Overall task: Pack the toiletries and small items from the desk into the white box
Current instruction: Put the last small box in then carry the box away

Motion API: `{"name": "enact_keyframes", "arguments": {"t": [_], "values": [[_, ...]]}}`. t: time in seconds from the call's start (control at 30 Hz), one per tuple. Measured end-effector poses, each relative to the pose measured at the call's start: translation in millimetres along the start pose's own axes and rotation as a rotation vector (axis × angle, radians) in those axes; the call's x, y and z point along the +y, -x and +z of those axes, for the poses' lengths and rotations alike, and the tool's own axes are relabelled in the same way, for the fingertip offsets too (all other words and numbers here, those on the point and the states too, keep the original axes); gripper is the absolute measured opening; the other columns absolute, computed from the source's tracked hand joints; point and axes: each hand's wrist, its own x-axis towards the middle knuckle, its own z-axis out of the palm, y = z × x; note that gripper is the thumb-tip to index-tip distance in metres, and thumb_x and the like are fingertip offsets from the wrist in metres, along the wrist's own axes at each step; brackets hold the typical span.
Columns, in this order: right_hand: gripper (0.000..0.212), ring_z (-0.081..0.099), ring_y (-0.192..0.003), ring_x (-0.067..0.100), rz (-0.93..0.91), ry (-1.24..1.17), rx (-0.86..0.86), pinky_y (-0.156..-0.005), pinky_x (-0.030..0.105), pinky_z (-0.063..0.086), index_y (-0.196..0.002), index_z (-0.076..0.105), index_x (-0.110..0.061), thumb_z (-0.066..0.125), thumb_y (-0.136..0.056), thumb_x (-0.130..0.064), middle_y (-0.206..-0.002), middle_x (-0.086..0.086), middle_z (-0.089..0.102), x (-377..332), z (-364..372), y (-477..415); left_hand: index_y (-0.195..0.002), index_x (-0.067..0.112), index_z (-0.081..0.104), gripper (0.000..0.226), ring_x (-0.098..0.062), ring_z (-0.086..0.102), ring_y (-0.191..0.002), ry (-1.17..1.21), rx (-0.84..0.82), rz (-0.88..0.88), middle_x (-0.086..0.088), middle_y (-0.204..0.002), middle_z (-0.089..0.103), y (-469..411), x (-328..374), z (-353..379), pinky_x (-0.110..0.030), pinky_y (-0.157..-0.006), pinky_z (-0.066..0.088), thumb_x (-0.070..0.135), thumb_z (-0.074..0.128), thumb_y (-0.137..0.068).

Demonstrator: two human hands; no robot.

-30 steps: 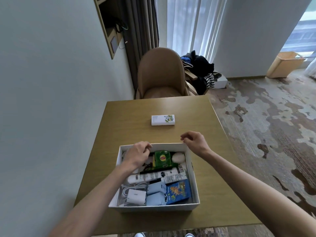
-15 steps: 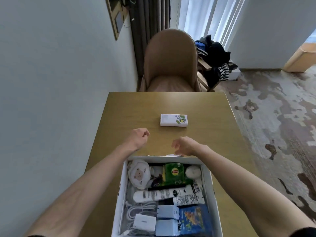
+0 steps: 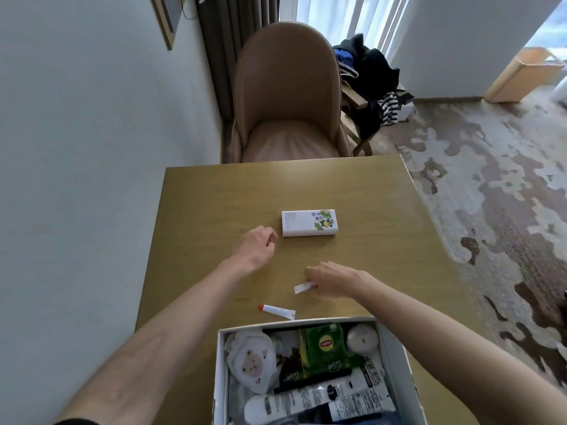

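Observation:
The white box [image 3: 396, 358] stands at the near desk edge, packed with a sheep-face cloth [image 3: 252, 363], a green tea packet [image 3: 325, 345], a round white item [image 3: 362, 338] and white tubes [image 3: 306, 400]. My left hand [image 3: 256, 241] hovers with its fingers curled and nothing in it, just left of a small white carton with a green print [image 3: 309, 223]. My right hand [image 3: 334, 279] rests on the desk, fingers pinching one end of a small white sachet [image 3: 301, 287]. A little white tube with a red cap [image 3: 277, 311] lies just beyond the box's far rim.
The wooden desk [image 3: 214, 210] runs along the wall on the left. A tan armchair [image 3: 287, 96] stands at its far end, with a stool piled with dark clothes [image 3: 368, 75] beside it. Patterned carpet lies to the right.
Both hands have left the box and moved out over the desk. The left hand has reached toward the white carton; the right has dropped onto the sachet. The view has tilted forward.

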Motion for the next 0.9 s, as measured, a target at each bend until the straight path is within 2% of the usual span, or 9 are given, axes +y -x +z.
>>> {"name": "enact_keyframes", "arguments": {"t": [0.1,0.17,0.23,0.37,0.43,0.53,0.63,0.77,0.9], "values": [[0.02,0.045,-0.058,0.02,-0.028,-0.194,-0.024,-0.053,0.034,0.036,-0.092,0.04,-0.014,0.029,-0.104,-0.027,-0.077,0.008,0.052,-21,2,-5,-0.119,0.016,0.059,0.03,-0.025,0.055,-0.11,0.025,0.028,0.039,-0.006,-0.119,0.056,-22,5,4,-0.038,-0.091,0.047,0.014,0.047,-0.091],[0.02,0.042,-0.058,0.017,-0.013,-0.247,-0.056,-0.052,0.034,0.033,-0.093,0.037,-0.014,0.027,-0.103,-0.028,-0.073,0.003,0.046,-30,6,-5,-0.126,0.016,0.054,0.035,-0.025,0.05,-0.116,0.005,0.029,0.079,-0.005,-0.126,0.051,-36,6,8,-0.041,-0.095,0.045,0.018,0.05,-0.092],[0.02,0.044,-0.062,0.017,0.054,-0.299,-0.072,-0.058,0.036,0.033,-0.095,0.037,-0.013,0.028,-0.102,-0.03,-0.074,0.003,0.045,-28,9,-2,-0.134,0.017,0.046,0.044,-0.023,0.043,-0.125,-0.042,-0.008,0.136,-0.002,-0.137,0.044,-50,8,11,-0.041,-0.1,0.043,0.026,0.055,-0.092],[0.027,0.049,-0.085,0.029,0.208,-0.372,-0.078,-0.074,0.039,0.036,-0.098,0.039,-0.013,0.03,-0.101,-0.039,-0.103,0.018,0.057,-3,10,9,-0.147,0.019,0.027,0.074,-0.022,0.026,-0.14,-0.287,-0.152,0.242,-0.001,-0.154,0.027,-79,25,19,-0.042,-0.11,0.031,0.043,0.062,-0.087],[0.026,0.053,-0.096,0.034,0.273,-0.37,-0.06,-0.076,0.038,0.035,-0.098,0.038,-0.012,0.03,-0.1,-0.037,-0.115,0.024,0.057,11,9,17,-0.149,0.016,0.022,0.084,-0.024,0.027,-0.139,-0.371,-0.171,0.246,-0.005,-0.153,0.028,-89,34,27,-0.041,-0.11,0.03,0.047,0.065,-0.084],[0.027,0.057,-0.105,0.037,0.339,-0.397,-0.001,-0.075,0.037,0.035,-0.101,0.041,-0.01,0.031,-0.101,-0.035,-0.117,0.025,0.058,28,7,27,-0.143,0.011,0.028,0.085,-0.027,0.038,-0.128,-0.396,-0.137,0.179,-0.011,-0.14,0.039,-97,42,37,-0.039,-0.103,0.036,0.048,0.07,-0.079],[0.028,0.056,-0.105,0.04,0.379,-0.458,0.072,-0.075,0.037,0.035,-0.1,0.042,-0.01,0.032,-0.101,-0.036,-0.114,0.027,0.058,38,3,42,-0.136,0.005,0.028,0.088,-0.033,0.045,-0.121,-0.308,-0.176,0.044,-0.015,-0.135,0.039,-88,50,40,-0.04,-0.092,0.042,0.052,0.069,-0.075],[0.028,0.054,-0.085,0.036,0.303,-0.544,0.207,-0.069,0.037,0.035,-0.089,0.036,-0.013,0.036,-0.102,-0.039,-0.09,0.018,0.058,41,-5,67,-0.134,0.003,0.028,0.092,-0.036,0.051,-0.113,0.008,-0.12,-0.158,-0.017,-0.132,0.043,-47,51,31,-0.037,-0.079,0.044,0.061,0.063,-0.073],[0.033,0.046,-0.065,0.02,0.205,-0.66,0.334,-0.059,0.036,0.035,-0.077,0.035,-0.02,0.038,-0.101,-0.043,-0.076,0.004,0.053,44,-5,102,-0.113,0.014,0.036,0.079,-0.02,0.06,-0.083,0.179,-0.03,-0.095,-0.006,-0.106,0.053,26,57,-5,-0.034,-0.06,0.052,0.068,0.061,-0.062]]}}
